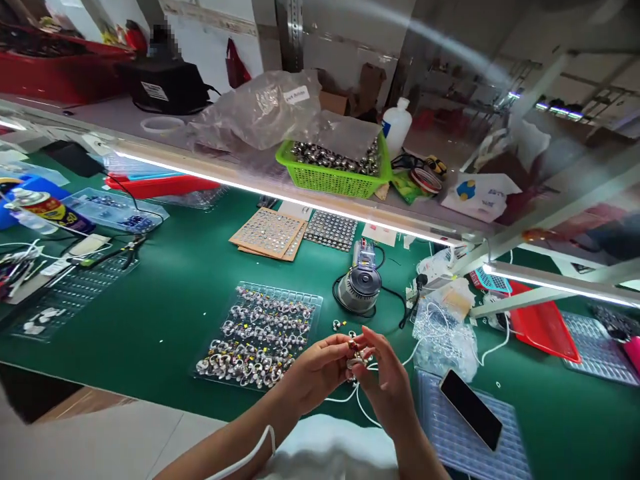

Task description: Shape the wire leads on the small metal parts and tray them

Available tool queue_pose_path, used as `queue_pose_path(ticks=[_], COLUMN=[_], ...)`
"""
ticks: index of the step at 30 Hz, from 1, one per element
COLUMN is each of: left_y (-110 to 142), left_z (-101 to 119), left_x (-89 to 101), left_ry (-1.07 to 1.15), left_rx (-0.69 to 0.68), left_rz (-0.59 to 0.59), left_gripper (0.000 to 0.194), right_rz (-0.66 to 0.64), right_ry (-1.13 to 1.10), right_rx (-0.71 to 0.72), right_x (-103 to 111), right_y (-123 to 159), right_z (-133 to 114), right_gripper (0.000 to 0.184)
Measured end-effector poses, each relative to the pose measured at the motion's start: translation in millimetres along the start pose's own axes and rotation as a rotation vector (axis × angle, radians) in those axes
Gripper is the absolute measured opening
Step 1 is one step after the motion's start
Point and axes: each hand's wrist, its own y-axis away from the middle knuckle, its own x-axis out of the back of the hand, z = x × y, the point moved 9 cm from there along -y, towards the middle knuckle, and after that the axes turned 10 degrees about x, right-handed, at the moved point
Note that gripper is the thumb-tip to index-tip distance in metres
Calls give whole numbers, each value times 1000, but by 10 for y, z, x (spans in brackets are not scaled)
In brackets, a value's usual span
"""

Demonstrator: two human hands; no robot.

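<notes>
My left hand (pixel 319 372) and my right hand (pixel 391 381) meet over the front of the green table. Between their fingertips is a small shiny wired part (pixel 354 355), silvery with a reddish spot. Both hands are closed in a pinch on it, and the fingers partly hide it. Left of my hands lies a clear plastic tray (pixel 314 301) with rows of similar small parts (pixel 250 363) that have looped white wires and yellow bits. A loose part (pixel 339 325) rests on the table just beyond my fingers.
Behind my hands stands a round grey device (pixel 359 293) with a black cord. A phone (pixel 471 409) lies on stacked clear trays (pixel 435 427) at right. Brown boards (pixel 267 232) lie farther back. A lit shelf overhead carries a green basket (pixel 333 179) of metal parts.
</notes>
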Motion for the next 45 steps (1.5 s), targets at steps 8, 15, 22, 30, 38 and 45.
queue_pose_path(ticks=[8, 15, 22, 30, 38, 45], left_y=[24, 96, 75, 59, 98, 176], left_z=[-243, -195, -252, -401, -244, -21], left_x=[-153, -7, 103, 90, 196, 86], left_ry=[-124, -318, -408, -324, -580, -664], left_rx=[-20, -113, -11, 184, 124, -178], left_rz=[91, 284, 320, 175, 265, 259], left_gripper=[13, 21, 23, 20, 23, 27], right_rz=[76, 29, 28, -161, -183, 77], right_ry=[195, 239, 359, 254, 129, -370], right_rx=[37, 141, 113, 166, 66, -270], right_x=[209, 230, 264, 164, 144, 2], right_y=[149, 186, 190, 137, 174, 319], right_z=[-109, -235, -124, -110, -72, 322], right_gripper=[25, 21, 23, 35, 23, 27])
